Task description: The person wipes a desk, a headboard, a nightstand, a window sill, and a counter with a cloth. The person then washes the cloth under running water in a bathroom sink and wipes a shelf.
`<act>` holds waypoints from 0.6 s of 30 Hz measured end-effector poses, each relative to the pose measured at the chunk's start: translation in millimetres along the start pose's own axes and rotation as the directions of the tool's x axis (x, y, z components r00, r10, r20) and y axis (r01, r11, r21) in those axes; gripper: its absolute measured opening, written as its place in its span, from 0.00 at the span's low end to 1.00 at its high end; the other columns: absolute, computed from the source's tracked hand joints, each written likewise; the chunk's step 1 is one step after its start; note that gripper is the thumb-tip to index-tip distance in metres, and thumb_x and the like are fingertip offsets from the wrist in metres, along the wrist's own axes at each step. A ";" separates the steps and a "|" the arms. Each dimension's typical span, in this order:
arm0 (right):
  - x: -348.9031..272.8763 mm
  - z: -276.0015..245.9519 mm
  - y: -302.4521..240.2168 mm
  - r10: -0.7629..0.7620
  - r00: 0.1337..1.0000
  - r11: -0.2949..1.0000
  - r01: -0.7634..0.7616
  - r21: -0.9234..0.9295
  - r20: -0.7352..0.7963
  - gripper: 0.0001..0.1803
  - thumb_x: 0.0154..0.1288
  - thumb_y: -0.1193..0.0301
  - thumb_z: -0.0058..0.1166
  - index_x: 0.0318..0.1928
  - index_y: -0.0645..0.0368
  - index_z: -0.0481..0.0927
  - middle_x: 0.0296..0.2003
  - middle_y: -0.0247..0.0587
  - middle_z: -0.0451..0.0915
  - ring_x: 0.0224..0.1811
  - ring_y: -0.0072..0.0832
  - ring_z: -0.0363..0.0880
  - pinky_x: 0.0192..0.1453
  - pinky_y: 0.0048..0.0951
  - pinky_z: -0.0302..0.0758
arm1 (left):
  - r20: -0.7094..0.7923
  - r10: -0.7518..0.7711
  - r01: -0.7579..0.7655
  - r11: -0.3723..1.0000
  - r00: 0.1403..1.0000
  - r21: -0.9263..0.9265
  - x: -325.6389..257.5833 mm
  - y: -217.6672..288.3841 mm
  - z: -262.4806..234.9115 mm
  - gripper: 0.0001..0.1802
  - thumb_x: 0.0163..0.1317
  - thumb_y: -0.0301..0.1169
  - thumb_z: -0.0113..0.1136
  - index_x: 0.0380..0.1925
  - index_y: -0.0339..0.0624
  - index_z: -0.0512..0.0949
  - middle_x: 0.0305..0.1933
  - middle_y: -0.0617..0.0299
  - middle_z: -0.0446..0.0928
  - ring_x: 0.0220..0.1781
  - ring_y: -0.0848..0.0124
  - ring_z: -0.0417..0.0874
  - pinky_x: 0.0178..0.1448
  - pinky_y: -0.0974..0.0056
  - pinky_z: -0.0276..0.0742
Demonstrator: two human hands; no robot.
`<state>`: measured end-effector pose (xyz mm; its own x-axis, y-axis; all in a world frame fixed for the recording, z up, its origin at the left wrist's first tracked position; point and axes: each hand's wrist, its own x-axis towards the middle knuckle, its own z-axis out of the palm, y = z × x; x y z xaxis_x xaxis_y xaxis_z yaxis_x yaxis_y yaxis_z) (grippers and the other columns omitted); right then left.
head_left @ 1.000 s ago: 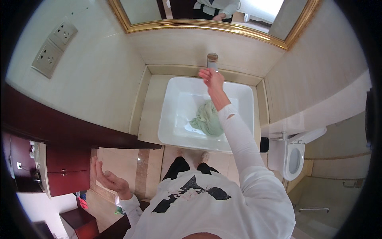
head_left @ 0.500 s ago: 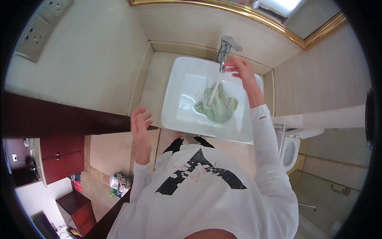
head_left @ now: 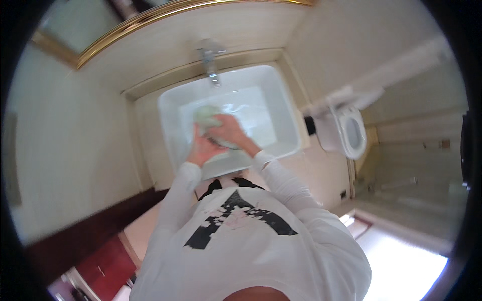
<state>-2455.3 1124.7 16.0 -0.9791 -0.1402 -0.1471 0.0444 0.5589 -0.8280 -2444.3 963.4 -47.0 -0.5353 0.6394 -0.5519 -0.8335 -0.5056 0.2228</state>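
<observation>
A pale green wet cloth [head_left: 205,115] is bunched up inside the white rectangular sink [head_left: 288,118], toward its left side. My left hand [head_left: 202,148] is closed around the lower left of the bundle. From the right, my right hand [head_left: 229,129] grips the same cloth, its fingers pressed over the top. Both hands are close together and somewhat blurred, so single fingertips are hard to make out. Behind them stands the chrome faucet [head_left: 212,67], with no water stream visible under its spout.
A gold-framed mirror [head_left: 150,20] runs along the wall above the sink. To the right is a white toilet [head_left: 349,133]. A dark red wooden edge [head_left: 90,226] borders the lower left, with a red cabinet [head_left: 108,261] beyond it.
Both hands have come down into the sink and taken hold of the cloth; my right hand left the faucet area. The water stream no longer shows. The view has turned.
</observation>
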 end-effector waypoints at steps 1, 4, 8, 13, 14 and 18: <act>-6.9 17.0 3.4 -0.165 0.963 0.986 0.161 -0.036 -0.215 0.20 0.47 0.59 0.63 0.41 0.55 0.84 0.38 0.49 0.83 0.38 0.44 0.82 0.46 0.37 0.77 | 0.005 0.061 -0.061 0.998 0.998 -0.030 7.5 3.3 -5.1 0.38 0.64 0.64 0.38 0.63 0.48 0.63 0.62 0.53 0.67 0.60 0.51 0.71 0.64 0.41 0.64; -30.8 -3.9 -40.9 -0.222 0.975 0.973 0.223 -0.059 0.023 0.21 0.50 0.59 0.61 0.45 0.54 0.81 0.34 0.48 0.82 0.39 0.46 0.81 0.43 0.41 0.76 | -0.115 0.308 -0.316 0.946 0.945 -0.069 21.3 20.9 -24.1 0.33 0.68 0.59 0.35 0.60 0.48 0.67 0.60 0.53 0.70 0.61 0.54 0.70 0.65 0.45 0.65; -53.6 -19.9 9.0 0.031 0.994 0.998 -0.036 -0.048 -0.103 0.18 0.53 0.59 0.60 0.41 0.56 0.78 0.33 0.50 0.80 0.39 0.45 0.79 0.42 0.41 0.75 | -0.009 0.255 -0.255 0.964 0.967 -0.074 2.6 8.9 42.2 0.30 0.71 0.56 0.34 0.62 0.48 0.66 0.62 0.56 0.68 0.63 0.55 0.69 0.67 0.48 0.63; -62.1 -27.7 17.4 -0.288 0.889 0.930 0.348 0.117 -0.355 0.10 0.60 0.67 0.57 0.37 0.61 0.75 0.35 0.47 0.75 0.41 0.43 0.75 0.44 0.37 0.71 | -0.089 0.427 -0.389 0.878 0.900 0.280 -4.5 3.9 35.2 0.33 0.69 0.60 0.33 0.63 0.50 0.63 0.65 0.60 0.65 0.64 0.62 0.65 0.68 0.50 0.56; -64.8 -32.9 3.8 -0.291 0.882 0.905 0.379 0.192 -0.372 0.09 0.60 0.69 0.56 0.37 0.62 0.75 0.35 0.46 0.74 0.40 0.42 0.74 0.43 0.37 0.71 | -0.072 0.429 -0.394 0.875 0.900 0.282 -9.8 7.7 50.9 0.34 0.69 0.61 0.33 0.64 0.50 0.62 0.65 0.61 0.64 0.64 0.63 0.64 0.68 0.50 0.55; -66.6 -52.9 -61.1 -0.345 0.820 0.792 0.516 0.327 -0.457 0.08 0.59 0.72 0.56 0.36 0.63 0.74 0.35 0.43 0.71 0.40 0.39 0.72 0.44 0.36 0.69 | 0.112 0.528 -0.535 0.787 0.842 0.307 -41.1 25.9 101.5 0.35 0.69 0.61 0.33 0.65 0.50 0.59 0.66 0.61 0.62 0.66 0.63 0.64 0.69 0.51 0.55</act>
<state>-2403.3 1143.1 104.9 -0.9086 0.0652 0.4125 -0.4050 0.1032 -0.9085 -2457.8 982.8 63.0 -0.9061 0.3358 -0.2571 -0.4119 -0.5624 0.7170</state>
